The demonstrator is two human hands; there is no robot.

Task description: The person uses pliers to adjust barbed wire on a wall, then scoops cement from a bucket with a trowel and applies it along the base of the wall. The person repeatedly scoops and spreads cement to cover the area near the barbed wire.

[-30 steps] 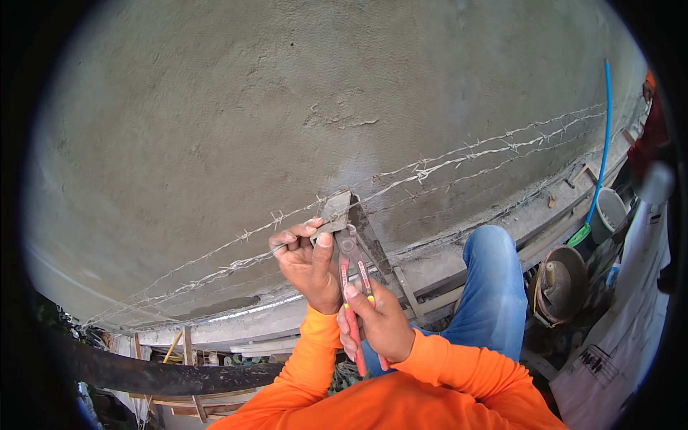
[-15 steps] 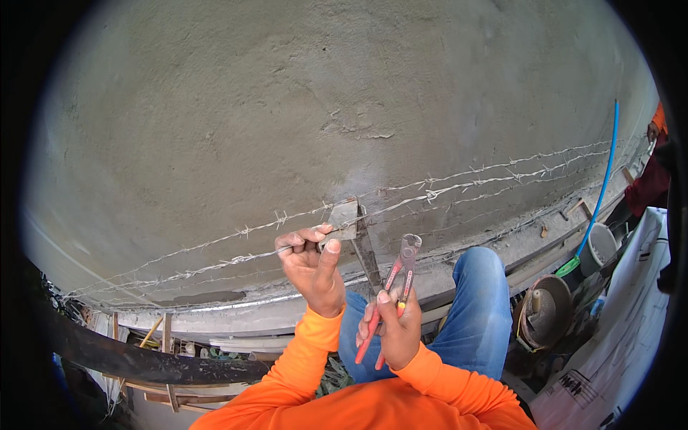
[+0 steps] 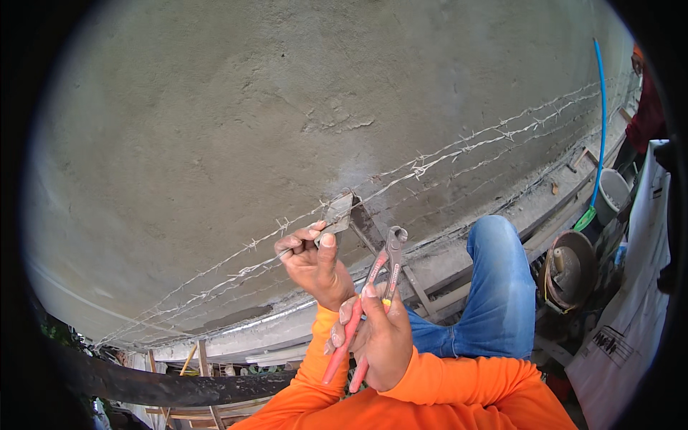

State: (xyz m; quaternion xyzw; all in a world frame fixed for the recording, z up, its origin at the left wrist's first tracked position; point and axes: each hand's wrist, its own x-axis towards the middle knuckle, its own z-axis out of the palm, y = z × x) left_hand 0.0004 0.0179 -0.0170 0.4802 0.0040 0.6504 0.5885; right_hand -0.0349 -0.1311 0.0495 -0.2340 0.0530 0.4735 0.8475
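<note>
My left hand (image 3: 319,269) is closed in a pinch on the lower strand of barbed wire (image 3: 247,271), right beside a grey metal plate (image 3: 339,211) on top of a slanting metal post (image 3: 368,228). Whether the fingertips also hold a loose bit of wire is too small to tell. My right hand (image 3: 380,337) grips a pair of end-cutting nippers (image 3: 388,259) with red handles. Their jaws point up, just right of the post, apart from the wire. The handles stand spread, with fingers around them.
A rough grey plastered wall (image 3: 215,129) rises behind the strands. To the right are a blue hose (image 3: 602,107), a dirty bucket (image 3: 573,261), a grey bucket (image 3: 613,193) and a white sheet (image 3: 631,330). A person (image 3: 648,107) stands at far right. A dark pipe (image 3: 165,383) crosses lower left.
The view has tilted and shifted. My right hand has moved left with the nippers, closer to my left hand. The left hand keeps its pinch by the plate.
</note>
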